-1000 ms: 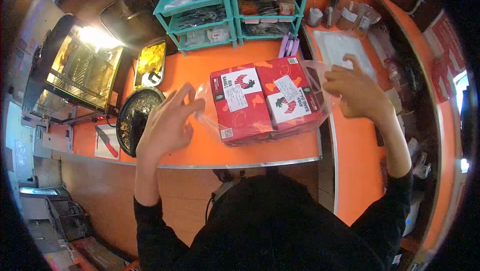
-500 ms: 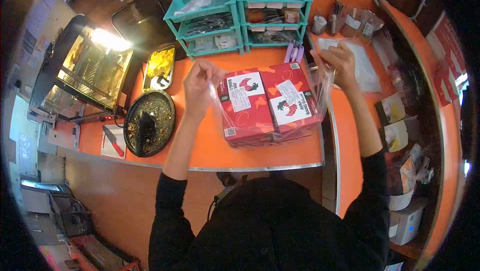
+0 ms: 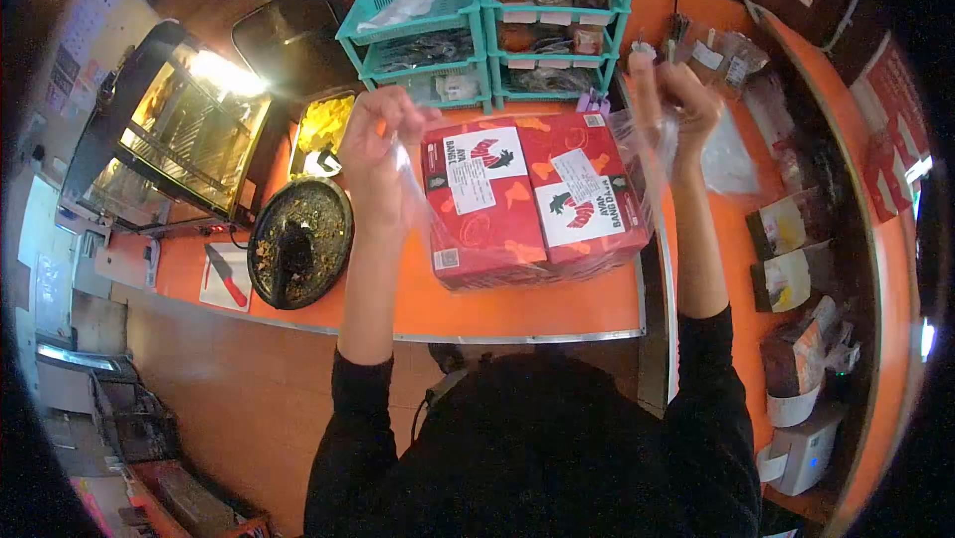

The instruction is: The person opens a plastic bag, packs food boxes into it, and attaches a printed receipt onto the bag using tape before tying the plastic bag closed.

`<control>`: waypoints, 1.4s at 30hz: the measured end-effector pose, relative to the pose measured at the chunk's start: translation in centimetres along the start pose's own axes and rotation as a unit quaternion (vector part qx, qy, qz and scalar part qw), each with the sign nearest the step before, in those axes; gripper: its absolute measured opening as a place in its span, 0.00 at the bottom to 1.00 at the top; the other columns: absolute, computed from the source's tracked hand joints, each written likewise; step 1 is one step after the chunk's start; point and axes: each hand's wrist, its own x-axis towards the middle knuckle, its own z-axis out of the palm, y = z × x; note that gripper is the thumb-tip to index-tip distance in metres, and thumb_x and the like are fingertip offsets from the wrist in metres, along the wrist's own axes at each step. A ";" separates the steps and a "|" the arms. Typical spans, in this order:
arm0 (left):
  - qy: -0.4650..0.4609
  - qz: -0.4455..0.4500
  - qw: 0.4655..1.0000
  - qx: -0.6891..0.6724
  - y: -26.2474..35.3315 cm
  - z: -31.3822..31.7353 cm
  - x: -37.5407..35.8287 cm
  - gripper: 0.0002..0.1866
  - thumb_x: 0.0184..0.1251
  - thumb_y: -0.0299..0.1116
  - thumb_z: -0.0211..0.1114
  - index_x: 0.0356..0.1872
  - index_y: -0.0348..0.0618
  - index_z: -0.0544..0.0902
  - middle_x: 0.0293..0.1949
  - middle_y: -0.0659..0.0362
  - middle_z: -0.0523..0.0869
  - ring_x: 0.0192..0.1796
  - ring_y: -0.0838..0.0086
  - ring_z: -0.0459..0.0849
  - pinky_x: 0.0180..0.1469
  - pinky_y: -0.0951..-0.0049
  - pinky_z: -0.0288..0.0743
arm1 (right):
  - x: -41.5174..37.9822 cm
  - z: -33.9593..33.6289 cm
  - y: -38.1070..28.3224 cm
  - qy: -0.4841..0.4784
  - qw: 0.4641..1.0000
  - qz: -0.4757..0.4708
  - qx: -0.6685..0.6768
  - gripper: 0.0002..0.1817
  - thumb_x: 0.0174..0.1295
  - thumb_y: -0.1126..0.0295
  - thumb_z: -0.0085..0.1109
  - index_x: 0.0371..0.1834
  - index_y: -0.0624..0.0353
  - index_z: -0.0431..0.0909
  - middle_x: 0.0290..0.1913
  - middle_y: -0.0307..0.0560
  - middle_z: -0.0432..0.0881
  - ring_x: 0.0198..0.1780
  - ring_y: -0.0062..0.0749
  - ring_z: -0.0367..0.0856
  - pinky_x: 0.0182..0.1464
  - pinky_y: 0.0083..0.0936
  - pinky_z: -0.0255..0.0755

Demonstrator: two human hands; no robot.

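Two red printed food boxes (image 3: 517,202) stand side by side inside a clear plastic bag (image 3: 645,172), over the orange counter. White labels and receipt slips show on their lids. My left hand (image 3: 383,145) pinches the bag's left handle, which stretches down beside the box corner. At the other side, my right hand (image 3: 684,112) has the right handle gathered in curled fingers, one finger pointing up and slightly blurred. Both hands are raised to the far corners of the boxes.
A black stone mortar (image 3: 298,245) and a red-handled knife (image 3: 227,274) on a white board lie left. Behind them are a tray of yellow food (image 3: 328,125) and a lit display warmer (image 3: 189,130). Teal racks (image 3: 487,31) stand at the back; packets line the right shelf.
My left hand has moved up and left, pulling its handle outward. My right hand has shifted slightly, one finger now raised. The bagged boxes sit a little further left in view.
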 end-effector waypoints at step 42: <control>-0.097 -0.142 0.976 0.132 -1.8 -23.2 3.0 0.07 0.55 0.16 0.53 0.32 0.38 0.75 0.36 0.59 0.74 0.40 0.73 0.76 0.37 0.76 0.70 | 3.0 53.0 10.2 -0.600 0.765 -0.004 -0.233 0.25 0.60 0.52 0.50 0.56 0.55 0.73 0.59 0.55 0.73 0.58 0.50 0.71 0.57 0.41 0.67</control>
